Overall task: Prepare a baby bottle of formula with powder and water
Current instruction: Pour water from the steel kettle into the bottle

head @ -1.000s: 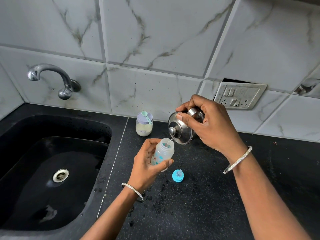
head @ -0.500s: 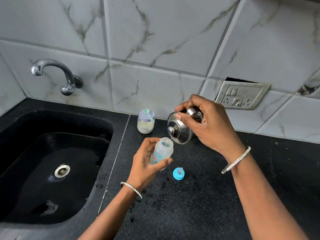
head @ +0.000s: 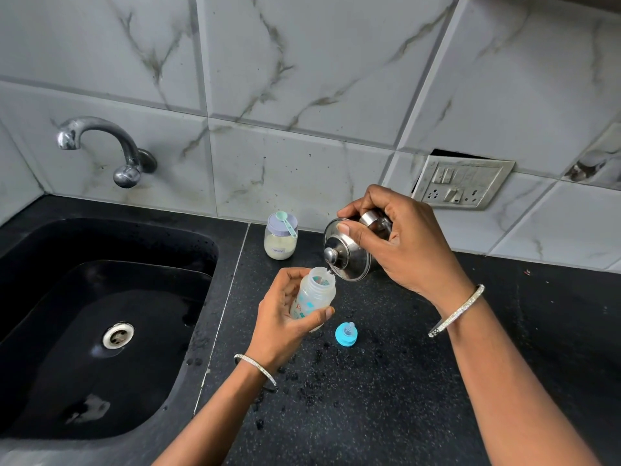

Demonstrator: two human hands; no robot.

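**Steel pot tipped over the open baby bottle**

The left hand [head: 285, 317] holds the uncapped baby bottle [head: 314, 297] above the black worktop [head: 386, 398], fingers [head: 321, 313] wrapped tight around its lower body, neck tilted toward the right. The right hand [head: 406, 243] grips a small lidded steel pot [head: 347, 253], fingers clamped over its lid and body, tipped so its rim sits just at the bottle's mouth. The blue teat cap [head: 345, 334] lies on the worktop just beside the bottle. The powder jar [head: 280, 240], a green scoop [head: 287, 222] on its lid, stands near the wall behind.

Speckled black counter [head: 386, 398], blue nipple cap [head: 345, 334]
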